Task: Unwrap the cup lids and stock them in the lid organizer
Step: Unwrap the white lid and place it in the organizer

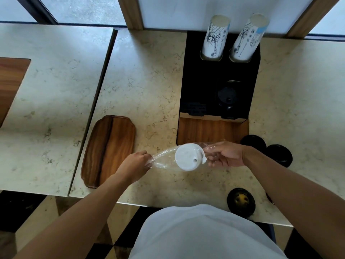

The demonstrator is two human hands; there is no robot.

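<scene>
Café self-service station | marble bench | stacked paper cups in black lid organizer | wooden tray

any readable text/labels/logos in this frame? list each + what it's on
None legible.
Left cup stack: black line drawing and small printed marks, too blurred to read.
Right cup stack: same print plus a light blue patch, too blurred to read.
White lid, plastic wrap, black organizer: no text visible.
</scene>
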